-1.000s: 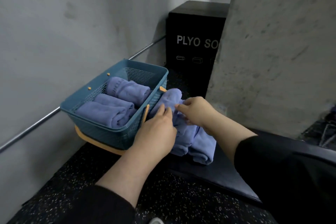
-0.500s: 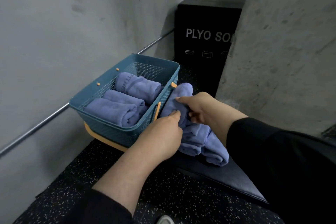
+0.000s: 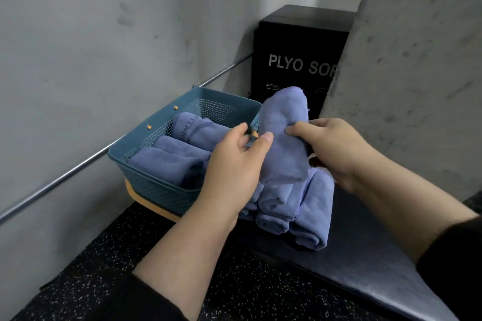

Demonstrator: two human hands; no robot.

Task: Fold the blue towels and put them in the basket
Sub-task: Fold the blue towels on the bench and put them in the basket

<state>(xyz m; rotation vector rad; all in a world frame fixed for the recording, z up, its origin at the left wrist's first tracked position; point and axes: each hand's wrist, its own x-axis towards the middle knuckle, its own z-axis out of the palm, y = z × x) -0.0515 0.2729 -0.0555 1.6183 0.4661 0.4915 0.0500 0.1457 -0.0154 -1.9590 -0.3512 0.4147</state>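
A bare concrete corner, a metal rail [image 3: 78,169] running along the left wall, a black box [image 3: 300,55] lettered "PLYO SO…" in the back, and speckled black flooring [image 3: 130,255] under a dark padded mat [image 3: 365,255]. There is only the head view to go by.

In it, the teal basket [image 3: 156,122] sits against the wall at the mat's far left corner, with rolled blue towels in the basket [image 3: 169,161] lying side by side. A second ago one roll lay low on the heap beside the basket; now the lifted towel [image 3: 283,135] is up off the heap, tilted, its top above the basket's right rim. The right hand [image 3: 336,148] grips its side with curled fingers; the left hand [image 3: 234,161] pinches it with the thumb while its other fingers spread loosely over the rim. The remaining rolled towels [image 3: 294,211] lie on the mat's far edge, just beside the basket.

I'd judge this roll is on its way in, probably to the free space along the basket's right side, with several left to go.
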